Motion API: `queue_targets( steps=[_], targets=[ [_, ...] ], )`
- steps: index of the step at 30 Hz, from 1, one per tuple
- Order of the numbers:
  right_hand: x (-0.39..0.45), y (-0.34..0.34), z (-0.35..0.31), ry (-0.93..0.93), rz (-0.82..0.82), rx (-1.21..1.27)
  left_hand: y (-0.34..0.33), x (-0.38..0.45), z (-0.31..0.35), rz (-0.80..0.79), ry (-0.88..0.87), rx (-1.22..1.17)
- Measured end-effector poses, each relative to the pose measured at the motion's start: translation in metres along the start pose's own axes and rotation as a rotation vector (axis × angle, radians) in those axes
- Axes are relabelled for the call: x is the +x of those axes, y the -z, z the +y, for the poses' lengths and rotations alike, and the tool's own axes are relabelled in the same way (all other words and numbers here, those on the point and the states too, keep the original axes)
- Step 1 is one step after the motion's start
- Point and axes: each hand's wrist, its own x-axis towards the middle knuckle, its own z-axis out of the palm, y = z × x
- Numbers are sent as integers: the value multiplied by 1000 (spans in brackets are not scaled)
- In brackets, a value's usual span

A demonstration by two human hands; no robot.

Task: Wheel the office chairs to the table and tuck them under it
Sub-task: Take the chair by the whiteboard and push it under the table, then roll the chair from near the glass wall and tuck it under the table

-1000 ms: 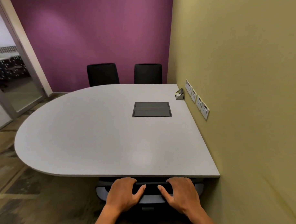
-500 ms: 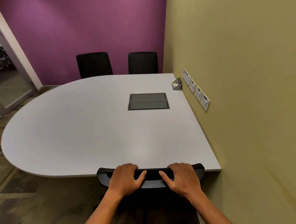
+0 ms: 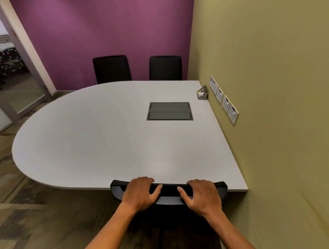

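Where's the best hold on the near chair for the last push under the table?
The top rail of the near chair's backrest, from behind and above. It is the only part showing clear of the table edge, and both hands, left and right, already curl over it.

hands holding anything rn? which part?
Both hands grip the near office chair by the top edge of its backrest: left hand left of centre, right hand right of centre, fingers curled over the top.
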Motion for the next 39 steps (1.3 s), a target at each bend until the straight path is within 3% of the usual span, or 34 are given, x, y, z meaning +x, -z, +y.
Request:
queue_targets(
  steps=[7, 13, 16, 21, 27, 39],
  targets=[
    [-7, 17, 0, 23, -25, 27, 10, -45, 19, 90, 52, 41],
    [-16, 33, -6, 85, -124, 150, 33, -123, 1, 159, 222, 18],
    [-21, 33, -28, 156, -72, 202, 48, -171, -16, 197, 319, 62],
    [-34, 28, -133, 450, -19, 278, 80, -279, -60, 263, 580, 78],
    [-63, 29, -266, 713, -80, 281, 109, -381, -111, 350, 805, 102],
    [-131, -4, -519, 1131, -136, 295, 126, -540, -245, 481, 1085, 94]
  ],
)
